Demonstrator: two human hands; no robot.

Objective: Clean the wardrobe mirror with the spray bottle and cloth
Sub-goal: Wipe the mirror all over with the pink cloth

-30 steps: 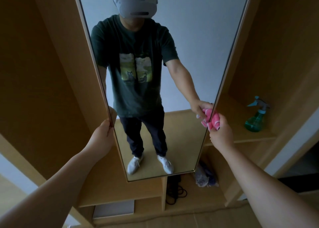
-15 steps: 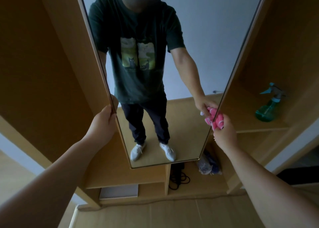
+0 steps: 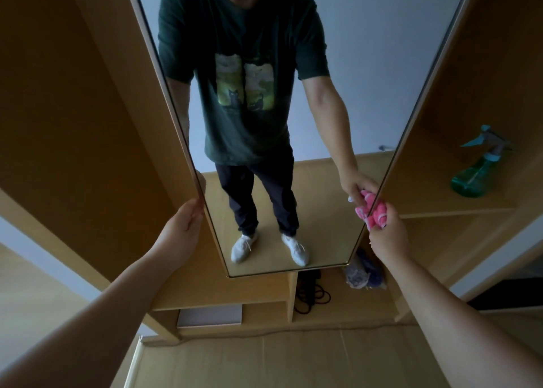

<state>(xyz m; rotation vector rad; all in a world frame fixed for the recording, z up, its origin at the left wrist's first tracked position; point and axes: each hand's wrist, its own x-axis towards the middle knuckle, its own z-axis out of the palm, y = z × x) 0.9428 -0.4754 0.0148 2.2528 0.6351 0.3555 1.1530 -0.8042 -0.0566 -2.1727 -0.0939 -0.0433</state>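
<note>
At six o'clock, nearest the camera, a sheet of cardboard (image 3: 279,361) is laid over the floor, and both forearms are stretched across it toward the wardrobe. At about eight o'clock the left hand (image 3: 182,232) is curled round the left edge of the wardrobe mirror (image 3: 382,64). The panel is judged to be steadied this way so that it does not shift under rubbing. At four o'clock the right hand (image 3: 388,235) is clenched on a bunched pink cloth (image 3: 377,212), which is pressed against the mirror's right edge, low down. That strip of glass is judged to be the part being wiped.

Below the mirror's bottom rim, open compartments are seen, holding a white box (image 3: 210,315) at seven o'clock, a coil of black cable (image 3: 311,295) at six and a crumpled fabric bundle (image 3: 364,273) at five, partly hidden by the right wrist. None of these is touched.

Farther off, at three o'clock, the green spray bottle (image 3: 473,173) is stood on its base on a wardrobe shelf (image 3: 440,208), well apart from both hands. It is judged to have been parked there so that both hands are free. Nothing is seen between cloth and glass.
</note>
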